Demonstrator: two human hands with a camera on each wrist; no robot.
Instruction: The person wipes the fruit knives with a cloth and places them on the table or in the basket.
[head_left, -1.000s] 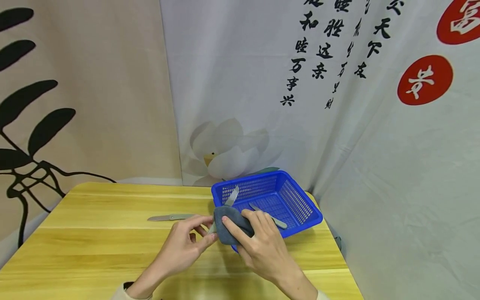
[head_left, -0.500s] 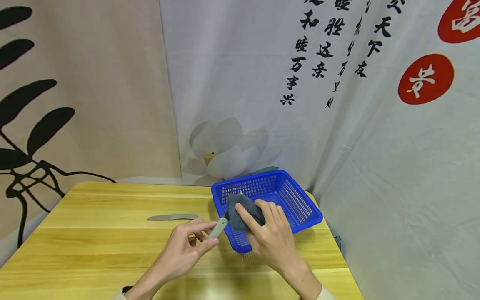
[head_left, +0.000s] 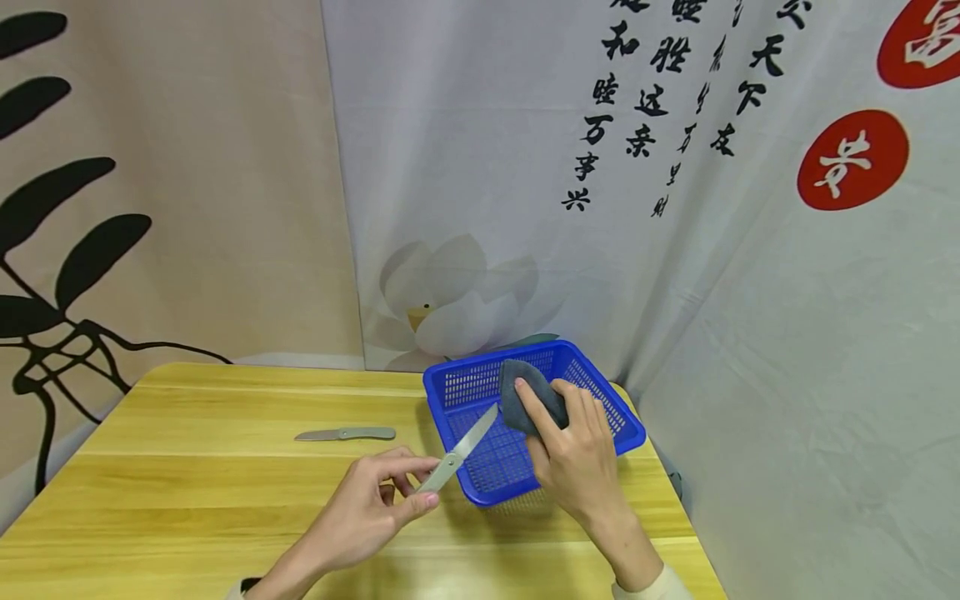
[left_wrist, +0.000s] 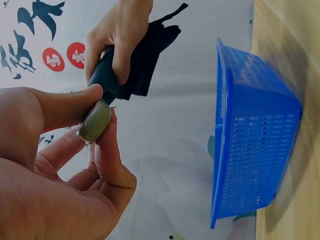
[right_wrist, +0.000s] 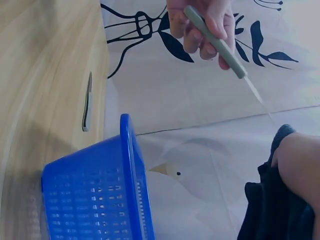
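My left hand (head_left: 375, 504) pinches the pale green handle of a folding knife (head_left: 442, 472) between thumb and fingers. Its blade is out, pointing up and to the right over the blue basket. In the left wrist view the rounded handle end (left_wrist: 95, 122) shows between the fingertips. My right hand (head_left: 581, 450) grips a bunched dark grey cloth (head_left: 528, 400), held just beyond the blade tip. From the right wrist view, the bare blade (right_wrist: 256, 92) points towards the cloth (right_wrist: 272, 200), with a small gap between them.
A blue plastic basket (head_left: 468, 367) stands at the table's back right, under the hands. Left of it a second folding knife (head_left: 367, 433) lies unfolded on the wooden table (head_left: 187, 475). A printed curtain (head_left: 480, 150) hangs close behind the table.
The cloth, first wrapped around the blade, has slid up and right off its tip with my right hand. The blade is now uncovered. My left hand stays nearly in place, still holding the knife.
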